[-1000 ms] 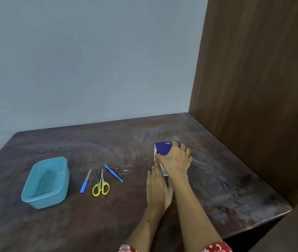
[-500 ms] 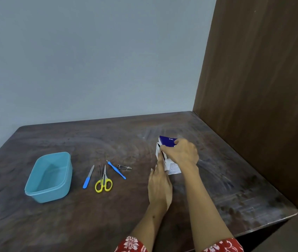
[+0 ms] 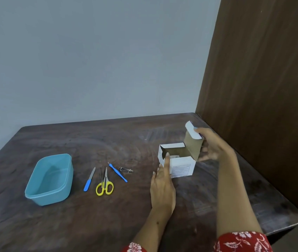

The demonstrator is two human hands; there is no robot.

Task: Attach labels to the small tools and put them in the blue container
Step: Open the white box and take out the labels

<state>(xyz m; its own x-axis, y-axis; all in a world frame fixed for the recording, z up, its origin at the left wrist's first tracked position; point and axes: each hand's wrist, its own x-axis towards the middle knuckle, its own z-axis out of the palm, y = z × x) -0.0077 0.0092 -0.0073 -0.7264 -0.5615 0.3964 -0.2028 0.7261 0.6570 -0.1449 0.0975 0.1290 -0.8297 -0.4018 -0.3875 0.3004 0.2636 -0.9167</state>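
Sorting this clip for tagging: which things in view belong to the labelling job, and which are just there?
Job:
- light blue plastic container
- blue-handled nail file
- yellow-handled scissors
- thin blue-handled pick
- metal nail clipper
- small white cardboard box, lid open, probably the labels
- left hand, right hand

Just there:
- dark wooden table
- brown wooden panel

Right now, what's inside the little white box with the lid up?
The little white box is open, its lid held up by the right hand. Inside, only brown cardboard walls and a pale shape show; the front wall hides the rest.
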